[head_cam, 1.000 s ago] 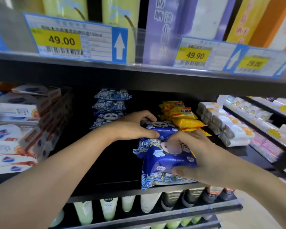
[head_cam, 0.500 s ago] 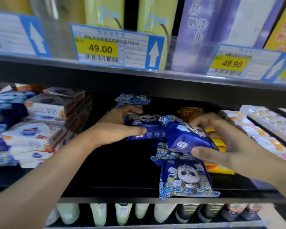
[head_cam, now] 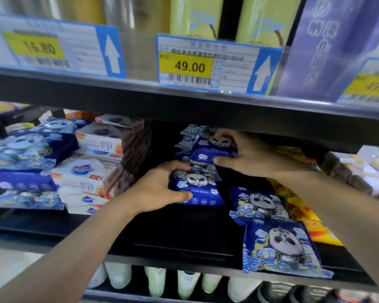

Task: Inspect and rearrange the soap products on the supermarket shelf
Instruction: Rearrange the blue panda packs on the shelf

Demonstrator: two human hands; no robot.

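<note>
Left hand (head_cam: pixel 160 189): grips a blue panda soap pack (head_cam: pixel 197 189) by its left end, low on the shelf (head_cam: pixel 162 248).
Right hand (head_cam: pixel 247 156): pinches another pack (head_cam: pixel 208 153) atop the stack behind.

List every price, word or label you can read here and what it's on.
"49.00": middle price tag, with "150ml" on its top line.
"16.80": left price tag, blurred.
"49.9", cut off: right price tag.
Purple box: large characters, blurred.
Panda soap packs, white boxes: print unreadable.
</note>
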